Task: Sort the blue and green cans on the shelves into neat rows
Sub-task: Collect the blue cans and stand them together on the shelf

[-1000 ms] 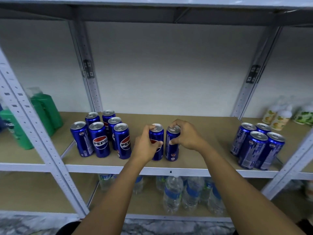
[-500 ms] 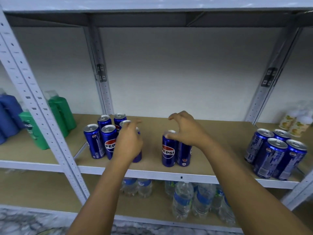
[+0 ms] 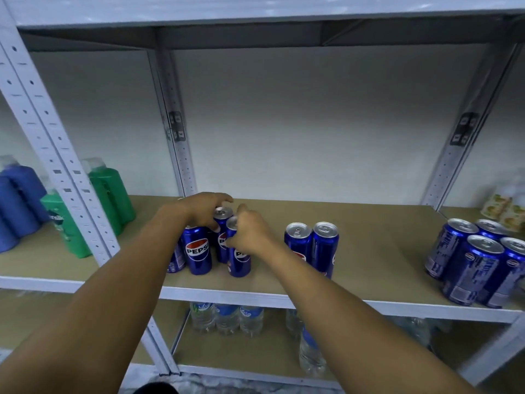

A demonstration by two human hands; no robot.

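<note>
Both arms reach to left can cluster. Left hand curled over tops; right hand grips front can.

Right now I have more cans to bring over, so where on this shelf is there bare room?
Bare board lies between the pair of cans and the right cluster, and along the back wall behind both. It is crowded at the left cluster, where the left hand and right hand work.

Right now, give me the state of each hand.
Left hand: fingers curled over the tops of the left can cluster.
Right hand: gripping a Pepsi can near its top.
</note>
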